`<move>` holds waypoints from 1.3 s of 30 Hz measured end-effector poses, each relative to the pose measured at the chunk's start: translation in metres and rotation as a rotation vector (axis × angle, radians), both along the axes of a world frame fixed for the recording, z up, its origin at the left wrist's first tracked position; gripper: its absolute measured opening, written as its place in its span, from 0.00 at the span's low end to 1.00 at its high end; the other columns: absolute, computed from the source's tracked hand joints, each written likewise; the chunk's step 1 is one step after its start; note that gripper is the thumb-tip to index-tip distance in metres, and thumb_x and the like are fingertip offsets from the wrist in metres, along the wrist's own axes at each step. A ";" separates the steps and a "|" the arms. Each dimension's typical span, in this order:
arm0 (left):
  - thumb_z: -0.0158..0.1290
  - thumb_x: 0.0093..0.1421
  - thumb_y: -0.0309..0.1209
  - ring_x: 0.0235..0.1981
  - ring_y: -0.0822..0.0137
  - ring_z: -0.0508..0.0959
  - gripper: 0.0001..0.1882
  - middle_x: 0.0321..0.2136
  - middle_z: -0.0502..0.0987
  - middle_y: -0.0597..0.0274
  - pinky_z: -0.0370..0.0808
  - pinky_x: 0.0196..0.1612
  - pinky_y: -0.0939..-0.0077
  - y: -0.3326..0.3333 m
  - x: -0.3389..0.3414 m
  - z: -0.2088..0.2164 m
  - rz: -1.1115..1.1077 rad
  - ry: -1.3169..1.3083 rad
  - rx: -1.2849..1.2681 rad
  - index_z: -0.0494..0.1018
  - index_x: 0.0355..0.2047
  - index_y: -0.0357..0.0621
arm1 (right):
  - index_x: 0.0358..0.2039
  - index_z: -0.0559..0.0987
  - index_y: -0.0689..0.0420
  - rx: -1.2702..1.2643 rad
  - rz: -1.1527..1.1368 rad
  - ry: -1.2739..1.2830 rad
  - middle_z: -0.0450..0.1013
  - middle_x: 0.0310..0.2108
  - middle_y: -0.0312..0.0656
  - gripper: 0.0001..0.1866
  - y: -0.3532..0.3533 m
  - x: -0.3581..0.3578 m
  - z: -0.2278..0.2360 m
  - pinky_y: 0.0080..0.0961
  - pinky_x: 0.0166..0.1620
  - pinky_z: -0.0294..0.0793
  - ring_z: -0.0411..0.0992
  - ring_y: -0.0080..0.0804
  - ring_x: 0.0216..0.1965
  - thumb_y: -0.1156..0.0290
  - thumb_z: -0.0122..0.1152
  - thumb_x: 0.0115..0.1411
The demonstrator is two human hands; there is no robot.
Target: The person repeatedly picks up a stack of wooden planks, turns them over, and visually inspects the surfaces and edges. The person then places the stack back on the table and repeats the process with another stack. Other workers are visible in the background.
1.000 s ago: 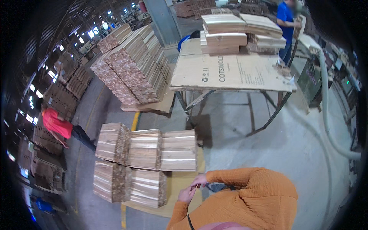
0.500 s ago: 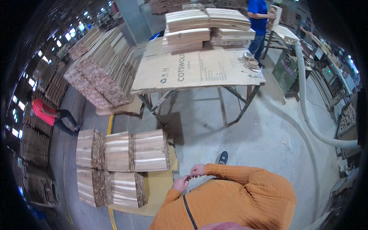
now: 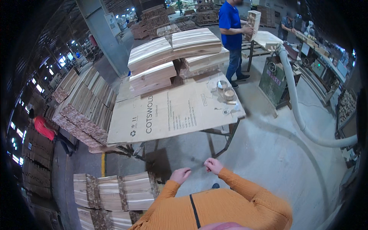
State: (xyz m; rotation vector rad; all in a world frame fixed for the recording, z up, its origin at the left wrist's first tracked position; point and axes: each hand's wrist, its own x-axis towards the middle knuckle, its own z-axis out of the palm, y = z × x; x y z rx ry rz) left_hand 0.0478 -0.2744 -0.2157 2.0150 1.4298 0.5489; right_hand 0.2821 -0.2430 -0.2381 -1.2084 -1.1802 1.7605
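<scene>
My left hand [image 3: 180,175] is held in front of my body, fingers together and bent toward the right. A short gap away, my right hand [image 3: 213,166] is closed with its fingers curled in. Anything in either hand is too small to make out. Ahead of both hands stands a table covered with a cardboard sheet [image 3: 172,128]. On its far half lie stacked curved wooden panels [image 3: 151,51] with pale stripes. A small round container [image 3: 229,94] sits at the table's right side. Neither hand touches the table.
More striped wooden panels [image 3: 138,191] lie low at the near left. A tall stack of wood [image 3: 86,103] stands left of the table. A person in blue [image 3: 230,34] holds a wooden block [image 3: 253,25]. A pale hose [image 3: 293,92] curves down at right beside a green machine [image 3: 271,82].
My hands, which were close together, have moved apart and forward. The view has shifted so the table is nearer. The person in blue shows more fully.
</scene>
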 end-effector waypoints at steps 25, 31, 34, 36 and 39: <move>0.43 0.59 0.53 0.46 0.64 0.67 0.26 0.47 0.71 0.62 0.64 0.46 0.62 0.515 -0.323 0.122 0.708 -0.840 0.074 0.69 0.49 0.47 | 0.43 0.74 0.58 0.997 -0.251 -1.024 0.70 0.45 0.48 0.24 0.587 -0.188 0.263 0.43 0.55 0.58 0.60 0.45 0.54 0.51 0.52 0.56; 0.42 0.52 0.63 0.54 0.60 0.59 0.36 0.56 0.62 0.62 0.55 0.53 0.54 0.642 -0.335 0.161 0.664 -0.963 -0.104 0.63 0.56 0.58 | 0.50 0.71 0.55 0.587 -0.203 -1.529 0.66 0.52 0.51 0.31 0.704 -0.220 0.301 0.53 0.57 0.52 0.53 0.49 0.59 0.43 0.44 0.57; 0.44 0.49 0.66 0.55 0.58 0.59 0.39 0.58 0.60 0.59 0.53 0.54 0.53 0.686 -0.330 0.171 0.639 -0.931 -0.170 0.62 0.57 0.61 | 0.52 0.69 0.53 0.408 -0.250 -1.567 0.67 0.52 0.52 0.33 0.737 -0.217 0.295 0.51 0.57 0.51 0.53 0.50 0.59 0.41 0.43 0.56; 0.45 0.46 0.68 0.55 0.57 0.60 0.42 0.58 0.60 0.56 0.55 0.54 0.54 0.709 -0.333 0.172 0.652 -0.958 -0.253 0.62 0.57 0.59 | 0.53 0.69 0.53 0.383 -0.220 -1.584 0.67 0.51 0.52 0.34 0.745 -0.220 0.296 0.51 0.57 0.51 0.55 0.50 0.59 0.41 0.42 0.55; 0.46 0.47 0.67 0.56 0.53 0.58 0.43 0.58 0.58 0.52 0.55 0.55 0.49 0.744 -0.377 0.158 0.641 -1.041 -0.235 0.60 0.58 0.58 | 0.53 0.68 0.54 0.546 -0.204 -1.508 0.68 0.50 0.55 0.36 0.748 -0.239 0.299 0.53 0.57 0.50 0.58 0.52 0.57 0.38 0.40 0.55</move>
